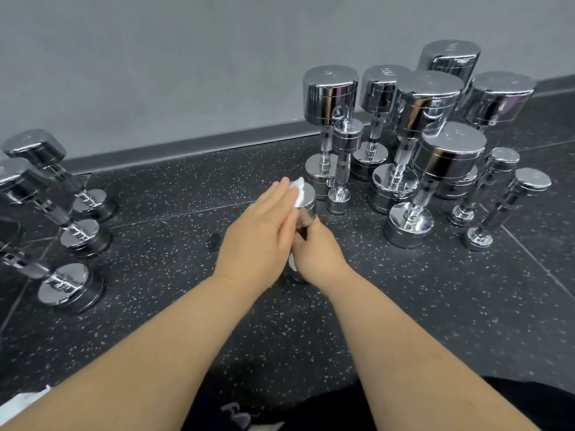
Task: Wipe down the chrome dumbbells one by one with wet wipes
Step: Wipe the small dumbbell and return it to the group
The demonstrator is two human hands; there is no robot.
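Observation:
A small chrome dumbbell [306,206] stands upright on the dark speckled floor at the centre. My right hand [319,253] grips its handle, hiding most of the shaft; a bit of the lower head shows by my wrist. My left hand [261,234] lies over the top head with fingers fairly straight, pressing a white wet wipe [298,191] against the head's top and near side. Only a crumpled corner of the wipe shows past my fingertips.
Several chrome dumbbells of mixed sizes [413,144] stand on end at the right against the grey wall. Three more dumbbells [71,237] lean at the left edge. A white object [21,402] peeks in at the bottom left. Open floor [161,213] lies between the groups.

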